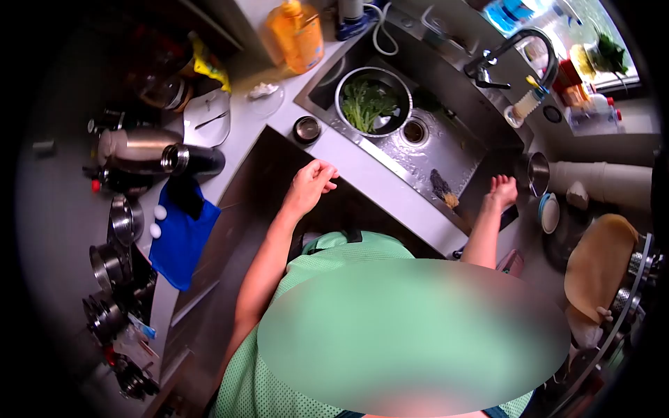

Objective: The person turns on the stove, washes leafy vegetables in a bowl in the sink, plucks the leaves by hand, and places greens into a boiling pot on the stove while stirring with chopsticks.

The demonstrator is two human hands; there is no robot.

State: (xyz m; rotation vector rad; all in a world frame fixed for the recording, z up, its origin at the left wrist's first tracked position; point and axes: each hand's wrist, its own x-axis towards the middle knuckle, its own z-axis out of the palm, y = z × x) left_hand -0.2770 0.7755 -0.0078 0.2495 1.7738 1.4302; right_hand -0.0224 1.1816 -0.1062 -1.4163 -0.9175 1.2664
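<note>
My left hand [311, 188] hangs over the counter's front edge, its fingers curled in with nothing visible in them. My right hand [500, 191] is above the right end of the steel sink [446, 157], palm up, fingers half bent and slightly apart, seemingly holding nothing. In the sink's left part stands a metal pot [339, 104] with leafy green vegetables [366, 104] in water. A dark, brush-like thing with a tan end [444, 188] lies on the wet sink floor, left of my right hand. Beside the drain [415, 131] is dark green leafy matter [426, 101].
A black faucet [512, 52] arches at the back right. A small dark jar [306, 130] and an orange bottle [300, 38] stand on the left counter. Farther left are a thermos [195, 159] and a blue cloth [182, 240]. At right is a steel cup [538, 173].
</note>
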